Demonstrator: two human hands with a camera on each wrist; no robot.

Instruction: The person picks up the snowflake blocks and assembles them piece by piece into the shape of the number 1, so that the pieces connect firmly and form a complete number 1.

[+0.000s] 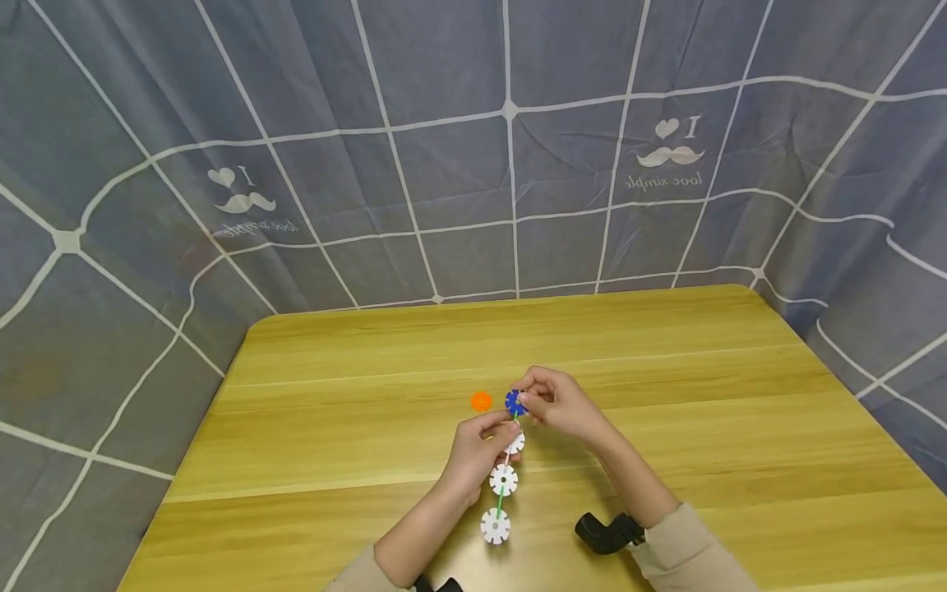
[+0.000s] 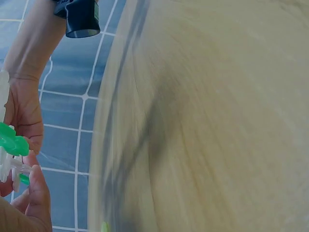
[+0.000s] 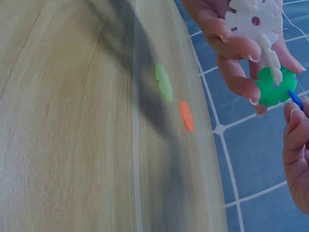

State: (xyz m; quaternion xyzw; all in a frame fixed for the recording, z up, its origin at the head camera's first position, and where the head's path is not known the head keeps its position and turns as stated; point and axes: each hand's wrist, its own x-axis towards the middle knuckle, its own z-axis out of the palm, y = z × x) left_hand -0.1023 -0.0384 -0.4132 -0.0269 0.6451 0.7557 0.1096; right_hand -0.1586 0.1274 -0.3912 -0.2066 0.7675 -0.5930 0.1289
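Note:
My left hand (image 1: 473,452) grips a chain of notched plastic discs between thumb and fingers. In the head view the chain hangs toward me, with a white disc (image 1: 504,479) midway and another white disc (image 1: 495,526) at the near end. Seen edge-on, green discs join the white ones. At the far end, my right hand (image 1: 558,403) pinches a blue disc (image 1: 512,402) between thumb and fingertips. The right wrist view shows that blue disc (image 3: 295,99) edge-on, right at the rim of a green disc (image 3: 273,93) by the left fingers.
An orange disc (image 1: 481,401) lies on the wooden table (image 1: 333,427) just left of the blue one. Beside it in the right wrist view is a light green disc (image 3: 163,82). A black wrist mount (image 1: 608,533) sits at the right forearm. A grey-blue curtain (image 1: 444,181) surrounds the table.

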